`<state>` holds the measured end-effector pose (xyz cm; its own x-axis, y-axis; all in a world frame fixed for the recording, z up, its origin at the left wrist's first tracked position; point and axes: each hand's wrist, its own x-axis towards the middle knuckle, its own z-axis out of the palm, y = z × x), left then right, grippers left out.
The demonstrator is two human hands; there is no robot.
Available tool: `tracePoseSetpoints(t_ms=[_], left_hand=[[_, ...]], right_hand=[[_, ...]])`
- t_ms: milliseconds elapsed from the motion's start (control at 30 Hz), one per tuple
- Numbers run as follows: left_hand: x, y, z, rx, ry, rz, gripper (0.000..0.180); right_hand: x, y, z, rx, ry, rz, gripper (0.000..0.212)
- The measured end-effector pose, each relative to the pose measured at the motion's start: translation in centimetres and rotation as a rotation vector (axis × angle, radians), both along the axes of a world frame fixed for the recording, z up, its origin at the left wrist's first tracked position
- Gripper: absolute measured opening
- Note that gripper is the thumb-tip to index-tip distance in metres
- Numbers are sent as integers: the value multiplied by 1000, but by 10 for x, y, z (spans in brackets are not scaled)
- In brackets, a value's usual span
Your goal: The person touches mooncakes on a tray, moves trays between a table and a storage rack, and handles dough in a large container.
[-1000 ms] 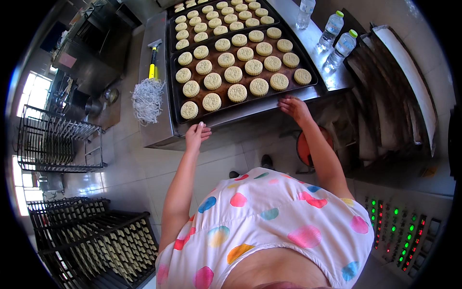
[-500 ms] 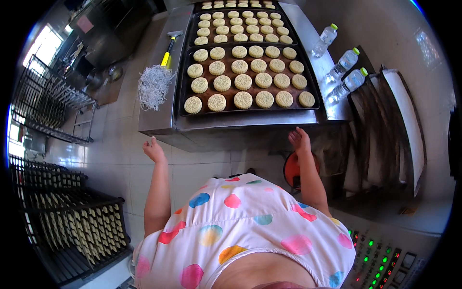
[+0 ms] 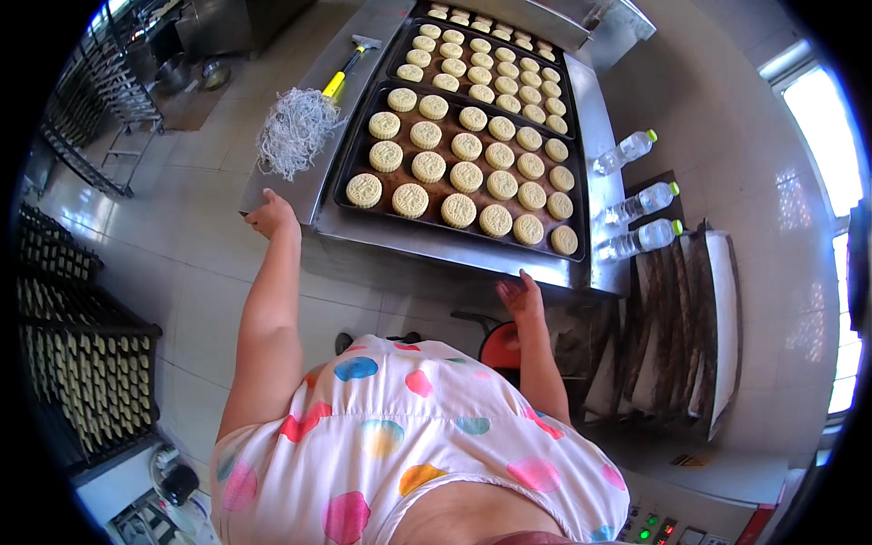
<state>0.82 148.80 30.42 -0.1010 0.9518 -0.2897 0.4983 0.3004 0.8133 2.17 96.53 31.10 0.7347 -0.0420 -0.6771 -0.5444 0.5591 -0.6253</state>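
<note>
1. One tray [image 3: 387, 193] of cakes [image 3: 459, 210] lies nearest, on the table [image 3: 295, 195].
2. Left hand [image 3: 272, 216]: half-curled, no object visible, by the corner (contact unclear).
3. Right hand [image 3: 523, 298]: loosely open, empty, near the edge.

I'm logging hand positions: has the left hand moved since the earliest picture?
Yes. Judged against the steel table, the left hand has moved left, toward the table's near left corner.

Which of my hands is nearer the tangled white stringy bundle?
Left: your bare left hand is just below the white stringy bundle in the picture; your right hand is farther off, lower and rightward.
</note>
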Motion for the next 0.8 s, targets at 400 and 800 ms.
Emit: tracePoseSetpoints(t_ms=[400,800], left_hand=[[4,-7,8,110,83,36,71],[8,-5,7,94,152,66,73]], right_hand=[[17,18,-10,-220,84,-77,31],[15,15,-10,-253,33,-6,32]])
